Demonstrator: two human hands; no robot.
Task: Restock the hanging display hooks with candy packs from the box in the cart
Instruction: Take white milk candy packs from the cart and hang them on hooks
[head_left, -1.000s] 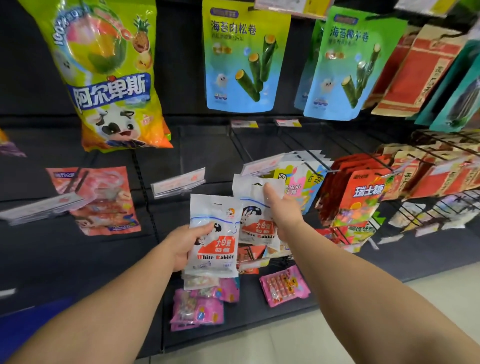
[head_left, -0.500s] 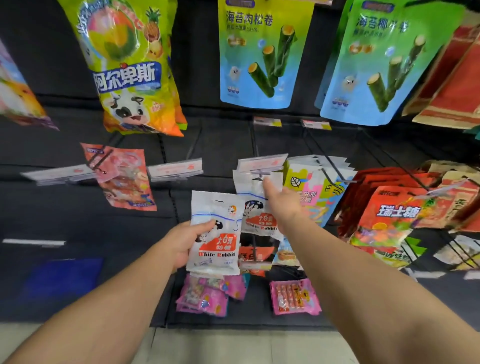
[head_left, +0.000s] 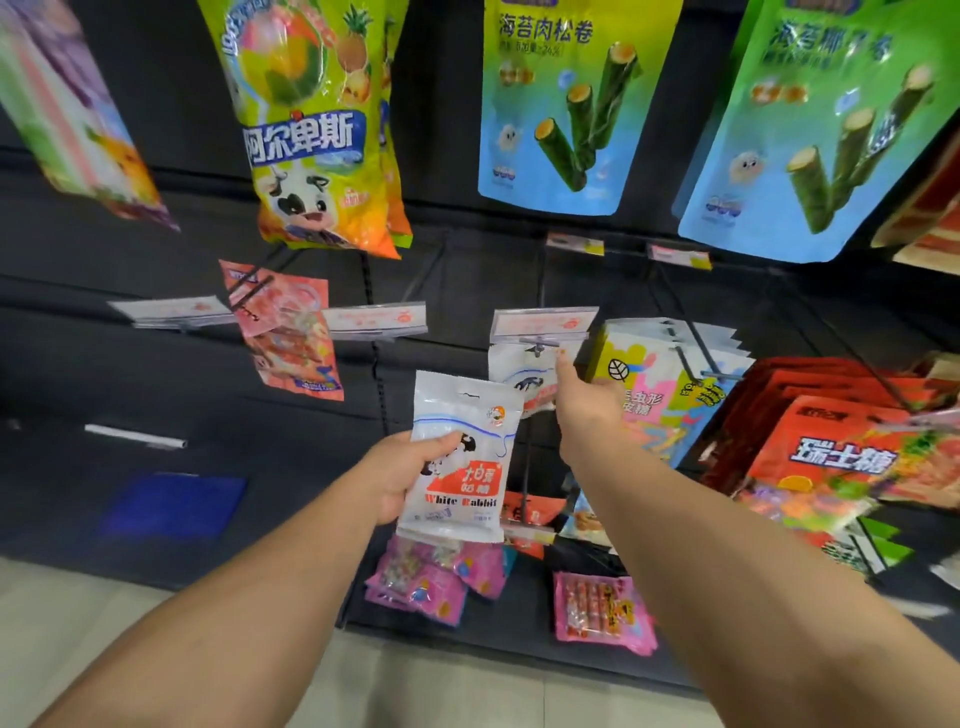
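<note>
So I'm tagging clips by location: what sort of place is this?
Most likely a shop's snack aisle: candy bags such as the seaweed roll pack hang on hooks from a dark panel, with price tag holders in front, and the left hand holds a White Rabbit pack.

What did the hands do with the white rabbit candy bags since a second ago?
The right hand lifted its white White Rabbit candy pack up to the metal display hook under the clear price tag; whether it is fully hung is unclear. The left hand went on gripping the second white White Rabbit pack, just below.
</note>
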